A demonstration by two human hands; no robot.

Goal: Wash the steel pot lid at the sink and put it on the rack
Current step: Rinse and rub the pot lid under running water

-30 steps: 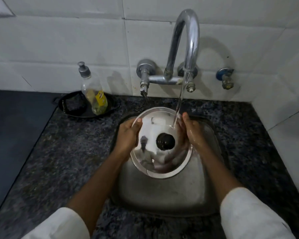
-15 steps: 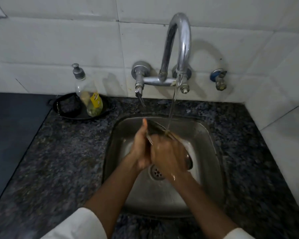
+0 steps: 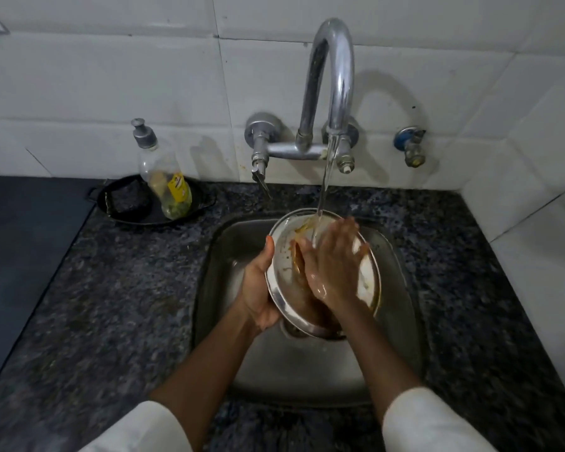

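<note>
The round steel pot lid (image 3: 282, 252) is held tilted over the steel sink (image 3: 229, 256), its inner side facing me with brownish smears on it. My left hand (image 3: 258, 288) grips the lid's left rim from behind. My right hand (image 3: 333, 265) lies flat with fingers spread on the lid's inner face, wet. Water runs from the curved tap (image 3: 333, 76) onto the top of the lid, just beside my right fingers. The lid's knob is hidden on the far side.
A dish soap bottle (image 3: 163, 177) leans in a black tray (image 3: 124, 216) with a dark scrub pad (image 3: 128, 199) at the back left of the speckled granite counter (image 3: 128, 305). White tiled walls close the back and right. A small valve (image 3: 411, 148) sticks out of the wall.
The lid has been flipped from knob side up, through edge-on, to inner side facing me. My right hand moved from the rim onto the inner face.
</note>
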